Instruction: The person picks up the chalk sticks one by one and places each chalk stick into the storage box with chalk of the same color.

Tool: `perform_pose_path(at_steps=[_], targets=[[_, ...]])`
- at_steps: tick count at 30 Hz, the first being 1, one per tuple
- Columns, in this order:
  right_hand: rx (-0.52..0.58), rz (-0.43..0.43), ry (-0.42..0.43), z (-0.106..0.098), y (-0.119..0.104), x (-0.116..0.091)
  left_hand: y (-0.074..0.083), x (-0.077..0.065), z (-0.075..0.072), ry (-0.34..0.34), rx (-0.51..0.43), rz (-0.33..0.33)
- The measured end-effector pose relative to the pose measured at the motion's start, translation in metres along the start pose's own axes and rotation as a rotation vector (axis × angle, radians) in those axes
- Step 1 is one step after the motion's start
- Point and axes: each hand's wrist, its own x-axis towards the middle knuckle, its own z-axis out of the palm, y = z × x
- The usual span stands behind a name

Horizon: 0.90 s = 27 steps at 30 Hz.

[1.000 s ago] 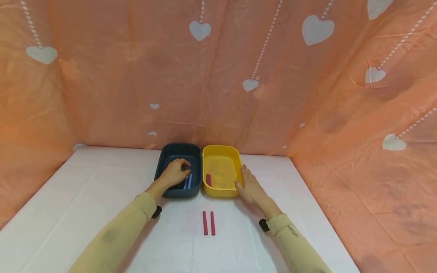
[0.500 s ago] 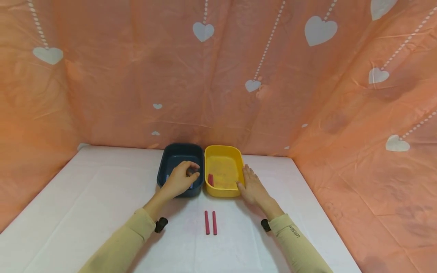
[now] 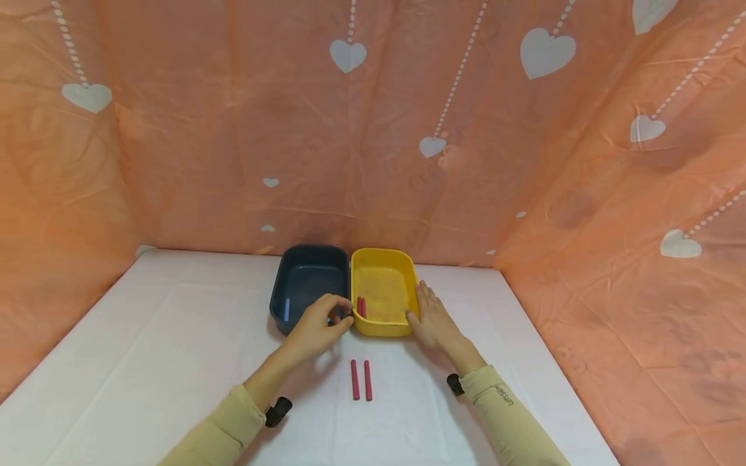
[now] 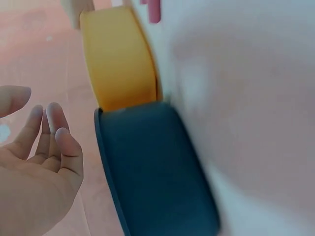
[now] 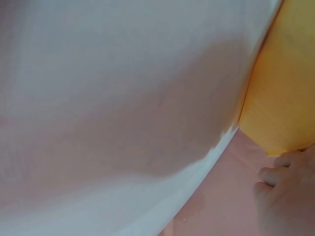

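My left hand hovers over the near right corner of the dark blue bin. Its thumb and fingers are loosely bent and apart, with nothing between them in the left wrist view. A blue stick lies in that bin by the left wall; the hand covers much of the near right part. Against the right side of the yellow bin rests my right hand, fingers extended along the wall and thumb at the near rim. Two thin red sticks lie inside the yellow bin at its left.
Two more red sticks lie side by side on the white tablecloth, in front of the bins. The bins stand side by side near the table's back edge, before a peach curtain with white hearts.
My left hand has drawn back from inside the dark blue bin toward its near right corner, uncovering the blue stick at the left wall. The right hand stays against the yellow bin.
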Motion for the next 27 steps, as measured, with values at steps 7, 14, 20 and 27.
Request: perform_pose_path(at_steps=[7, 14, 20, 27], targets=[[0.005, -0.008, 0.012, 0.000, 0.000, 0.000, -0.004, -0.014, 0.012, -0.082, 0.071, 0.066], [0.010, -0.004, 0.016, 0.001, 0.001, 0.001, -0.008, -0.023, 0.020, -0.208, 0.222, 0.072], [0.022, -0.002, 0.015, 0.002, 0.001, 0.001, -0.011, -0.028, 0.026, -0.280, 0.387, 0.082], [0.019, -0.008, 0.018, 0.003, 0.002, 0.001, -0.013, -0.030, 0.032, -0.299, 0.532, 0.112]])
